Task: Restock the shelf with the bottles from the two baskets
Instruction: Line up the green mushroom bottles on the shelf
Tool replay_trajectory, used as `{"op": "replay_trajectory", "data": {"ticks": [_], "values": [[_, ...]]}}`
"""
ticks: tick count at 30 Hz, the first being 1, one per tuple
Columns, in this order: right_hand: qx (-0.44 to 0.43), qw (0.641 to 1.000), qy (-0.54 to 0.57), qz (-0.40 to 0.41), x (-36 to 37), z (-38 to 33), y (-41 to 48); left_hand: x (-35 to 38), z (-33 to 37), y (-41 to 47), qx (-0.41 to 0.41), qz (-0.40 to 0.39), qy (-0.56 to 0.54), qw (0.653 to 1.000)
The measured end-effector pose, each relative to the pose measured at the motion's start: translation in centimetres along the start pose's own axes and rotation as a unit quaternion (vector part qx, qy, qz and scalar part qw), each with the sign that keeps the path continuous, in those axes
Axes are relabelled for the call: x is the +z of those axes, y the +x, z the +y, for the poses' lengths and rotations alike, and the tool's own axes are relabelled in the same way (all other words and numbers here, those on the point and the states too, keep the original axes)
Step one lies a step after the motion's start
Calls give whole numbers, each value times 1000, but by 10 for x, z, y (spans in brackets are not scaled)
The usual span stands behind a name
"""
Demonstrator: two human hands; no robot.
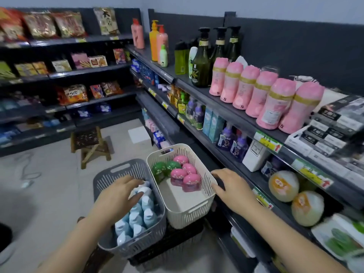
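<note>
Reached the left hand into the grey basket, fingers spread loosely over the caps of the pale blue bottles, touching them but not plainly gripping any. Held the right hand palm down, fingers relaxed and apart, just beside the right rim of the white basket; could not tell whether touching it. Carried nothing in either hand.

Left the grey basket packed with blue bottles almost end to end. Left four pink dome-topped bottles and two green ones bunched at the far end of the white basket, with bare floor showing in the near half. Set both baskets side by side, touching, atop a black crate close against the shelf at right.

Judged from that: restocking at an early stage, hardly started on the blue bottles, possibly part done on the white basket, with every bottle in view yet to go up. Showed tall pink bottles lined along the top shelf above.
</note>
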State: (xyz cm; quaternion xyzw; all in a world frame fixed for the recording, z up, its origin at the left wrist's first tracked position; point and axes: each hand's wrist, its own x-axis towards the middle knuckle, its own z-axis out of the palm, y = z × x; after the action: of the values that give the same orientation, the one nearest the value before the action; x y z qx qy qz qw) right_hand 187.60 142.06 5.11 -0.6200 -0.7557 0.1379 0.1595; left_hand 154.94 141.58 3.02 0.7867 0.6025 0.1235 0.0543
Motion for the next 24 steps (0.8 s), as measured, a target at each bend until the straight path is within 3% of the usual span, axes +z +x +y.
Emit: {"op": "replay_trajectory", "data": {"ticks": [14, 24], "values": [[-21, 992, 47, -112, 101, 45, 201, 60, -36, 117, -97, -37, -11, 995], [-59, 971, -21, -231, 195, 72, 320, 134, -61, 194, -111, -42, 8, 993]]}}
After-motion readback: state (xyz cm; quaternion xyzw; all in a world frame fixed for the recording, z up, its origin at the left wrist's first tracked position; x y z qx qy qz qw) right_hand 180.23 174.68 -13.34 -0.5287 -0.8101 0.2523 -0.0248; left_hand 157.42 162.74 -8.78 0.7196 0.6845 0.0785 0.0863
